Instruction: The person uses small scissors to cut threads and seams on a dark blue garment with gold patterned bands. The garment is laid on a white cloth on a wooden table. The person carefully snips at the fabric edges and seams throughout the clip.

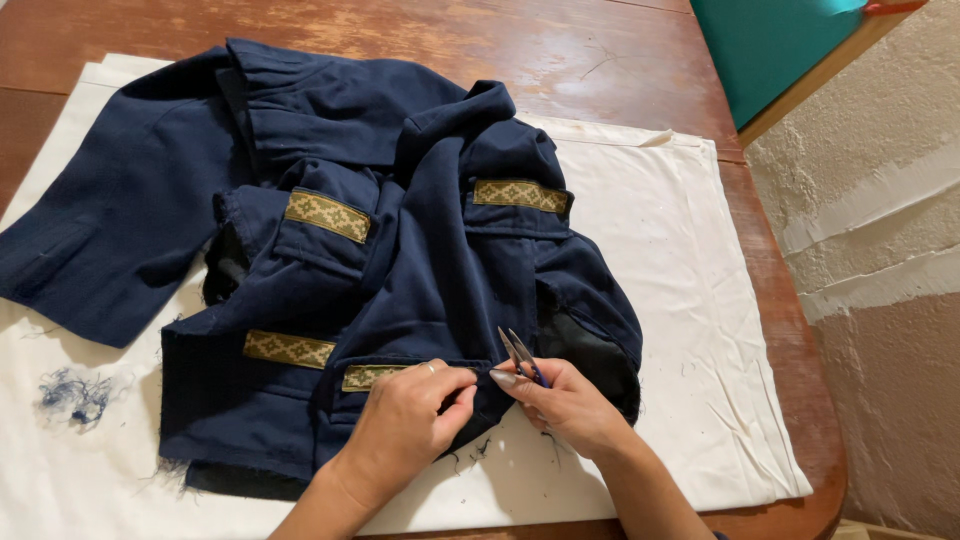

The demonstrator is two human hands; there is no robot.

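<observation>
This looks like a home sewing corner rather than a factory floor, though the view is too tight to be sure. The landmark is a worn wooden table (pixel 620 60) with a scuffed, reddish top and a rounded edge. Spread over most of the table is a white cloth (pixel 690 300), flecked with thread bits, used as a work surface. On the cloth lies a dark blue jacket (pixel 420 260) with woven gold trim bands, its lower edge frayed. On the cloth to the left of the jacket sits a small clump of blue threads (pixel 72 395). Right of the table stands a rough plastered wall (pixel 880 250), and beyond the table's far right corner is a teal panel (pixel 780 45) with a wooden frame.
</observation>
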